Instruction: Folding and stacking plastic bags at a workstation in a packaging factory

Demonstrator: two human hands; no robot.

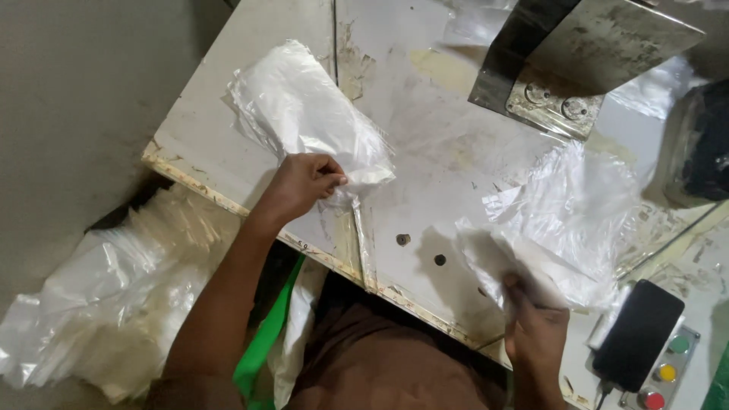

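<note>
My left hand (302, 184) pinches the near edge of a stack of clear plastic bags (304, 110) lying on the left part of a worn white table (425, 129). My right hand (535, 326) grips the lower corner of a single clear plastic bag (573, 209) spread over the table's right side, its fingers partly hidden under the film.
A metal machine bracket (585, 53) stands at the back right. A black phone (638, 334) lies near a panel with green, yellow and red buttons (668, 372). A big heap of plastic bags (114, 288) sits on the floor at left. A dark container (702, 144) is at the right edge.
</note>
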